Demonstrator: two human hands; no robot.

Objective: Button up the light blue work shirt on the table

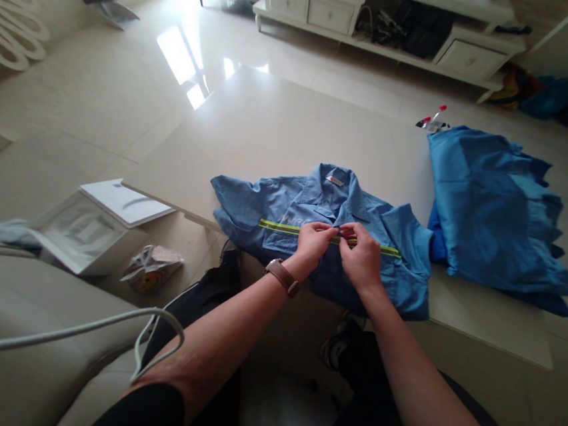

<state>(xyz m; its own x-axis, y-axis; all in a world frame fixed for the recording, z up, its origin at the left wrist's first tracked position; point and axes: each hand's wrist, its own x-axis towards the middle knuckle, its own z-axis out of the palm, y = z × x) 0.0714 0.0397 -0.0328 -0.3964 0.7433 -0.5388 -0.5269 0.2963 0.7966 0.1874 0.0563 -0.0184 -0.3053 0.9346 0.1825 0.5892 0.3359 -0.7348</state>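
Note:
A blue short-sleeved work shirt (287, 196) lies spread on the table, its collar toward the far side and its lower part over the near edge. Across its chest runs a yellow-green and grey reflective stripe. My left hand (315, 242) and my right hand (361, 254) meet at the front opening, just below the collar. Both sets of fingers are closed in a pinch on the shirt's front edge, at the stripe. Any button between the fingertips is too small and covered to make out. On my left wrist is a brown-strapped watch (282, 277).
Folded blue garments (494, 206) are piled at the table's right end, beside red-capped bottles (438, 118). The pale table (255, 122) stretches beyond the shirt. An open white box (85, 235) and a plastic bag (151, 269) lie left. A grey cable (99, 326) crosses near my left arm.

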